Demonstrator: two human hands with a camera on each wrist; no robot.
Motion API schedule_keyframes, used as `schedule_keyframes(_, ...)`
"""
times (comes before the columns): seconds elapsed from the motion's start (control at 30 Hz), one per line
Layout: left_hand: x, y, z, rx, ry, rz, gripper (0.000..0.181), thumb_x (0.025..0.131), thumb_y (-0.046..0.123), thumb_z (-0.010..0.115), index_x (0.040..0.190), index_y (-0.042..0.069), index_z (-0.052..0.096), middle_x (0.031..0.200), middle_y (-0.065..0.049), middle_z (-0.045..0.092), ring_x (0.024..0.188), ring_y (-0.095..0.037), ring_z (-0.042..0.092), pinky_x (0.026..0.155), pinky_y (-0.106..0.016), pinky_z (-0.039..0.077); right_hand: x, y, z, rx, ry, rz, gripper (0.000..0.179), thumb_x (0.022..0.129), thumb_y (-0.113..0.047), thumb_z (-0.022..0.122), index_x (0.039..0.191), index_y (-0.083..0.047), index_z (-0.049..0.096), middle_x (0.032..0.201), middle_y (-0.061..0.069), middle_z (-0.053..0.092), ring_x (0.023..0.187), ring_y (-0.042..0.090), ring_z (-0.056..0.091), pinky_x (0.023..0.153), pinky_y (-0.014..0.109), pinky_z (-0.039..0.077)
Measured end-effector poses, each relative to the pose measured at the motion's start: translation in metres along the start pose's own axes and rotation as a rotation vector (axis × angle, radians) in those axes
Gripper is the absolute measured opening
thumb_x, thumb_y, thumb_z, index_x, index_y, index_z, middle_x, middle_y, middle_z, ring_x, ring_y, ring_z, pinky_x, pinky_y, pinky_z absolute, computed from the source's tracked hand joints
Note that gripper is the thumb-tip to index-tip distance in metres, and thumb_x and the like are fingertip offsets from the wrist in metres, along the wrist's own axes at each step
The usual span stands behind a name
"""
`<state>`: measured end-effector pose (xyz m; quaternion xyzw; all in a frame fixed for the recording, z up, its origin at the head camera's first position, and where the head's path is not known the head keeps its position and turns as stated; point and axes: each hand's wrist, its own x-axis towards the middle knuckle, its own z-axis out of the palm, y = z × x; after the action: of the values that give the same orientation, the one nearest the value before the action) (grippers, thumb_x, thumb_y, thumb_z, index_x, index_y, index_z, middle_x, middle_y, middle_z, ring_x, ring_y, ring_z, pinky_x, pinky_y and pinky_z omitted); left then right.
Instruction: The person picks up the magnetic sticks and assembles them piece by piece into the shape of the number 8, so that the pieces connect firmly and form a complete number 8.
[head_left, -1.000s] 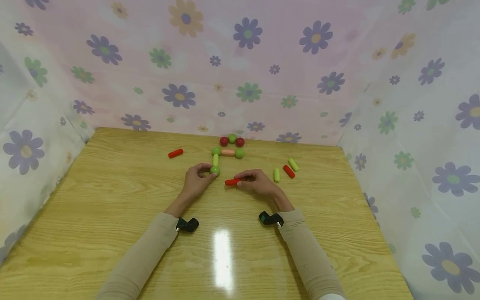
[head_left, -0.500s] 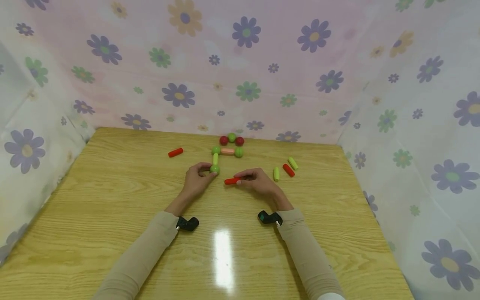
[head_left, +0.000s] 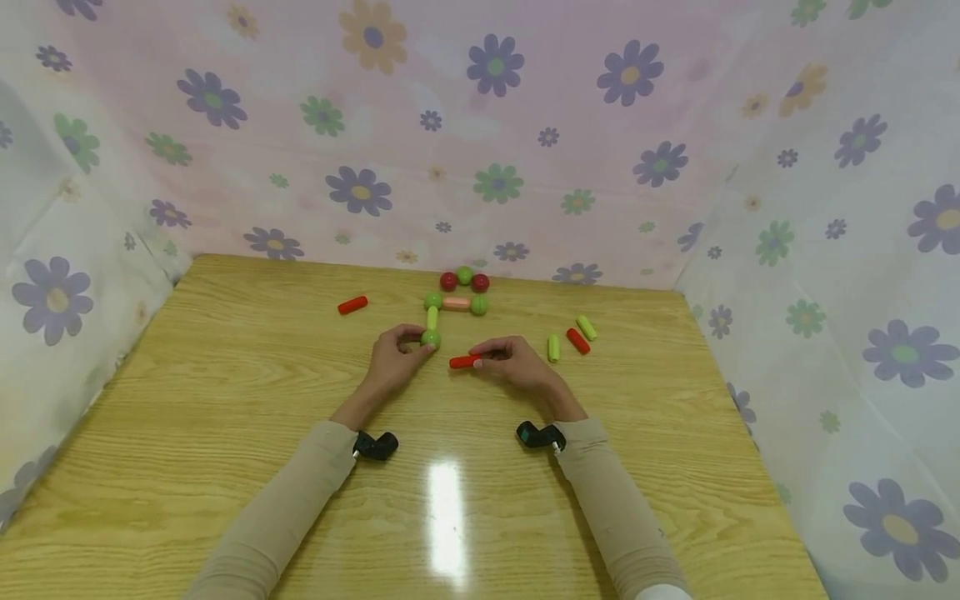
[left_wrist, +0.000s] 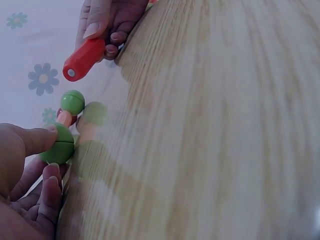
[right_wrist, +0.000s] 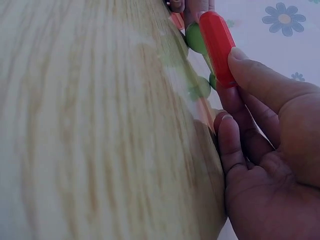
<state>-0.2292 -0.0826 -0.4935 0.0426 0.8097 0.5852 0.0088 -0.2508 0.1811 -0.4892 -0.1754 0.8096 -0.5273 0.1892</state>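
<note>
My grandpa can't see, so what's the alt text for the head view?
Someone's right hand holds a red stick; the left hand grips a green ball ending a bent row of balls and sticks on a wooden table.

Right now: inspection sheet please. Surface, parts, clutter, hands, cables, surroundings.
Surface: woodgrain table, glare patch in front.
Job's things: held red stick; front green ball, in line with yellow-green stick; salmon stick between two rear green balls; ball trio behind.
Clutter: loose sticks at right, one red, two yellow-green; another red stick left.
Grippers: left hand pinches front green ball; right hand pinches held red stick.
Cables: nothing seen.
Surroundings: flower-patterned backdrop.
</note>
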Motion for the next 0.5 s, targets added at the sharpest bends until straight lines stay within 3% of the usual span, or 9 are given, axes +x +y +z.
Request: schedule_keyframes(0.5,0.0018,-0.0017,-0.0007,0.001,-0.007,-0.012,0.037,0.095,0.017,0.073,0.127,0.0,0.064,0.124,-0.019,0.069,0.069,-0.011,0.051,0.059,-0.022,0.042,0.0005,0.0003,0.0032,0.061,0.03,0.049,0.026,0.097,-0.016,0.072,0.121,-0.006,0.075,0.112,0.008,0.073,0.09,0.016,0.063,0.076,0.026,0.049)
